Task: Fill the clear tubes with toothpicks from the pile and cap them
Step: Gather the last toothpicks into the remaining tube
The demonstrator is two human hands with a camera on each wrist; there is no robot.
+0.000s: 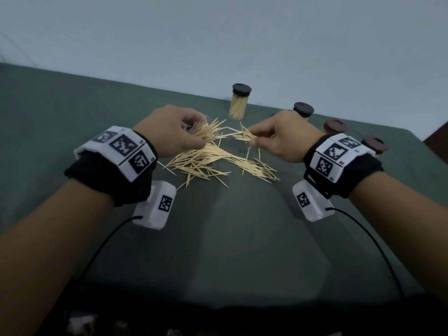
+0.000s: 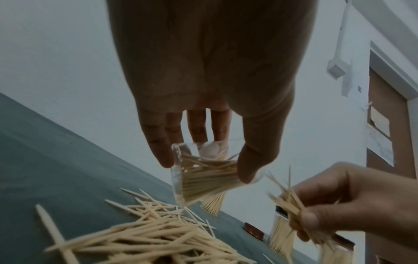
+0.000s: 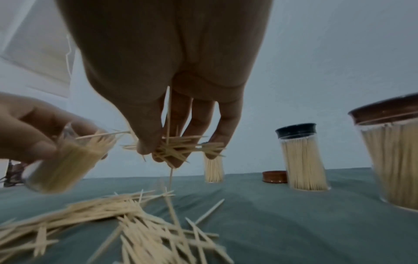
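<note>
My left hand (image 1: 169, 132) grips an uncapped clear tube (image 2: 203, 175), partly filled with toothpicks and tilted with its mouth toward the right hand. My right hand (image 1: 276, 139) pinches a loose bunch of toothpicks (image 3: 178, 148) just right of that tube's mouth, above the table. The pile of toothpicks (image 1: 218, 163) lies spread on the green cloth below and between both hands. A filled tube with a black cap (image 1: 240, 100) stands behind the pile. A loose brown cap (image 3: 274, 176) lies on the cloth at the back.
More filled, capped tubes stand at the right: one black-capped (image 1: 303, 110) and two brown-capped (image 1: 335, 126) (image 1: 374, 144). The green cloth (image 1: 230, 238) covers the table, which ends at a pale wall (image 1: 218, 44) behind.
</note>
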